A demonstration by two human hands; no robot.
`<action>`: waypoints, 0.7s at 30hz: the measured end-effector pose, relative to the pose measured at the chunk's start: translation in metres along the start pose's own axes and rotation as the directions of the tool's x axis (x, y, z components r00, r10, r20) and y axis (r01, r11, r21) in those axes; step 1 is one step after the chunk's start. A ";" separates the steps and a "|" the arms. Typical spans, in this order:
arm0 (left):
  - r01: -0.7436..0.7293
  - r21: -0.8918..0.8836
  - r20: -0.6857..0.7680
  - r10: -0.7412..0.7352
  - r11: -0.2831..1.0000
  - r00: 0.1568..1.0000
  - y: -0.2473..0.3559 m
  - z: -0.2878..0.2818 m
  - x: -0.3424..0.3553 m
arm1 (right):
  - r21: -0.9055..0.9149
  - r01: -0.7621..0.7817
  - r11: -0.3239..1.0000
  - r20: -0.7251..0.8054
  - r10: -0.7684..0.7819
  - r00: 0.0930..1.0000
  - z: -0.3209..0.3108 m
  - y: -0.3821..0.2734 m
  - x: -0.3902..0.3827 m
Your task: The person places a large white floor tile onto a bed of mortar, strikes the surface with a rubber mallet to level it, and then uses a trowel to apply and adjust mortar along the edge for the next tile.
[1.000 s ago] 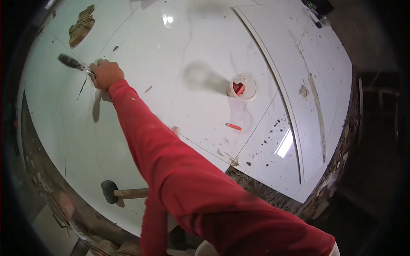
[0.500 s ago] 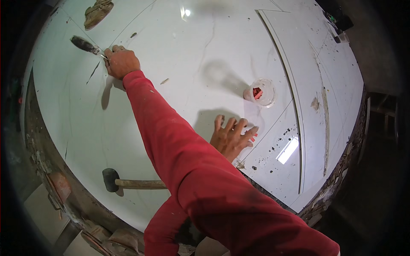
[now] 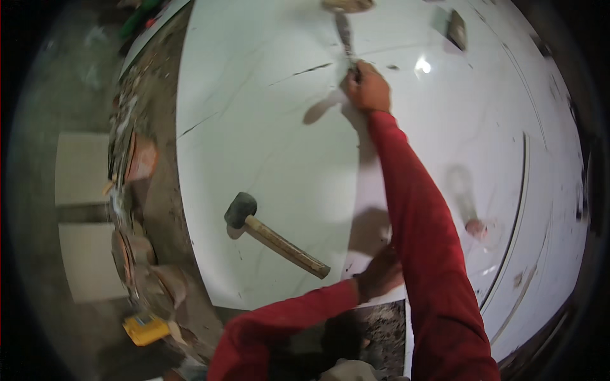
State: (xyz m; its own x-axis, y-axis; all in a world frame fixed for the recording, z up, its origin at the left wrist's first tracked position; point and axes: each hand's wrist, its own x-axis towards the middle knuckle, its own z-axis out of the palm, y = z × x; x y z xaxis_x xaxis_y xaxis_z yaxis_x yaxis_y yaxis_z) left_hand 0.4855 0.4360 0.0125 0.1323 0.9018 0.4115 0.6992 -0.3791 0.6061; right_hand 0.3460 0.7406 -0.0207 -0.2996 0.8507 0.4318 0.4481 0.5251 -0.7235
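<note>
My right hand (image 3: 368,89) reaches far out over a large glossy white tile (image 3: 298,140), its fingers closed around the metal end of a hand tool (image 3: 344,35) with a dark, worn handle. The handle points away from me, and the blade is hidden. My left hand (image 3: 380,276) is low over the tile near its front edge, partly behind my right sleeve; its fingers are hidden. Left of it lies a mallet (image 3: 242,209) with a black head and a wooden handle. A clear cup (image 3: 486,232) with reddish pieces stands right of my right forearm, blurred.
A long thin strip (image 3: 522,197) lies along the right side. Beyond my right hand are a brown object (image 3: 349,5), cut off by the frame, and a dark block (image 3: 456,30). Rough mortar, an orange piece (image 3: 143,159), pale panels (image 3: 82,168) and a yellow object (image 3: 146,329) are left.
The view has swung left, so everything sits further right or is turned. My right hand still grips the tool. My left hand, spread beside red pieces before, is now partly behind my right arm.
</note>
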 end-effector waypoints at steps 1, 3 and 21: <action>0.057 0.044 -0.034 -0.055 0.997 0.998 -0.009 -0.014 -0.002 | -0.048 0.010 0.999 0.034 -0.008 0.999 -0.009 0.005 0.003; 0.183 0.318 0.158 -0.242 0.930 0.957 -0.042 -0.062 0.005 | -0.033 0.076 0.997 -0.001 -0.076 0.997 -0.019 0.011 0.003; 0.411 0.138 -0.138 -0.394 0.901 0.909 -0.294 -0.139 0.226 | 0.015 -0.101 0.995 0.146 0.098 0.984 -0.026 0.006 0.002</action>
State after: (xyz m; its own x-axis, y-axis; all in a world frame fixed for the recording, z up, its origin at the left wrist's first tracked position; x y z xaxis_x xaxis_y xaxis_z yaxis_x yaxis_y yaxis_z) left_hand 0.2121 0.7225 0.0225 -0.2517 0.9402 0.2293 0.7816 0.0578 0.6211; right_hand 0.3701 0.7465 -0.0103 -0.3746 0.8853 0.2755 0.4637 0.4362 -0.7712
